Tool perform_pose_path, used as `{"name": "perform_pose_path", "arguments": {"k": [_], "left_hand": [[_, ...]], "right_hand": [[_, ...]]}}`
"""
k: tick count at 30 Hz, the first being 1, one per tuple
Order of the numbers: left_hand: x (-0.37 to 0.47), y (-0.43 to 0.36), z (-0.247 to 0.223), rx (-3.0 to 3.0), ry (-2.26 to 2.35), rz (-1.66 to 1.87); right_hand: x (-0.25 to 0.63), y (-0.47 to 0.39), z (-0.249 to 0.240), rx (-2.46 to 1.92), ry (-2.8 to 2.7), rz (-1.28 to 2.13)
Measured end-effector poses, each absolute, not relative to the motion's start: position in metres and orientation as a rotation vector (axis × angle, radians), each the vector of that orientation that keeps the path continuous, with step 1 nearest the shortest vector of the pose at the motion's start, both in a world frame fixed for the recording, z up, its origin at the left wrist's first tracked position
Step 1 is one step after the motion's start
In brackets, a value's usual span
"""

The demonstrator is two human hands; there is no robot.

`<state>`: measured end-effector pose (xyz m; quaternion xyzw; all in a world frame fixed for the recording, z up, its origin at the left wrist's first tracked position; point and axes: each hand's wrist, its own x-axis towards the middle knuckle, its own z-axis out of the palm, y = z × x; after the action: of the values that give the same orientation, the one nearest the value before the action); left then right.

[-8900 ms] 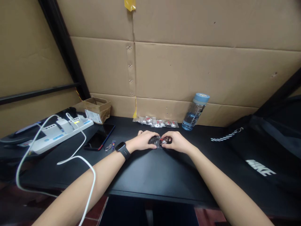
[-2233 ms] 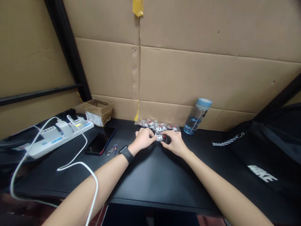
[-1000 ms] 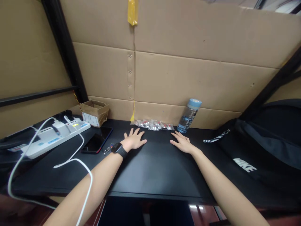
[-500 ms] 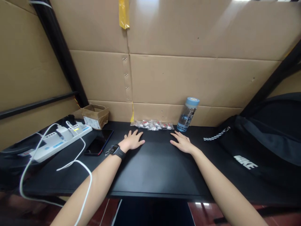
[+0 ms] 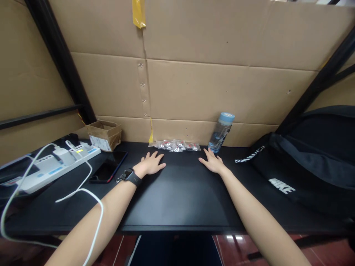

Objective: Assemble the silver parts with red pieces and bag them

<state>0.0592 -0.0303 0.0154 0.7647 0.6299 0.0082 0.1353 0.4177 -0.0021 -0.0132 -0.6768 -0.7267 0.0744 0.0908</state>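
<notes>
My left hand (image 5: 151,163) lies flat on the black table (image 5: 177,207) with its fingers spread, a dark watch (image 5: 130,175) on the wrist. Nothing is in it. To its left is a dark phone (image 5: 109,167). My right hand (image 5: 212,162) rests palm down, fingers apart and holding nothing, just in front of a clear bottle with a blue lid (image 5: 220,132). Its fingertips are close to the bottle's base; whether they touch I cannot tell. Small clear packets with red and silver contents (image 5: 176,145) lie in a row beyond the hands, by the cardboard wall.
On the left are a white power strip (image 5: 52,170) with plugs, a looping white cable (image 5: 100,210) across my left forearm, and an open cardboard box (image 5: 107,135). A black backpack (image 5: 310,162) with a striped cord fills the right side. Cardboard (image 5: 194,88) stands behind.
The view has shifted, so most things appear slightly further left. My right hand has moved a little closer to the bottle, its fingers now pointing more forward. My left hand stays flat.
</notes>
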Motion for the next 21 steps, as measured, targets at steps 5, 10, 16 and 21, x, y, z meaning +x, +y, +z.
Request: {"name": "perform_pose_path", "arguments": {"k": [5, 10, 16, 21], "left_hand": [[0.06, -0.0305, 0.0162, 2.236, 1.82, 0.001], [0.0604, -0.031, 0.0161, 2.204, 1.826, -0.002], [0.0604, -0.0314, 0.0169, 2.187, 1.817, -0.005], [0.0617, -0.0333, 0.0203, 2.184, 1.815, -0.02]], "right_hand": [[0.423, -0.0021, -0.0158, -2.11, -2.098, 0.209], [0.4261, -0.0064, -0.0152, -2.112, -2.165, 0.251], [0.4268, -0.0066, -0.0149, -2.121, -2.17, 0.267], [0.4267, -0.0069, -0.0134, -2.116, -2.164, 0.264]]}}
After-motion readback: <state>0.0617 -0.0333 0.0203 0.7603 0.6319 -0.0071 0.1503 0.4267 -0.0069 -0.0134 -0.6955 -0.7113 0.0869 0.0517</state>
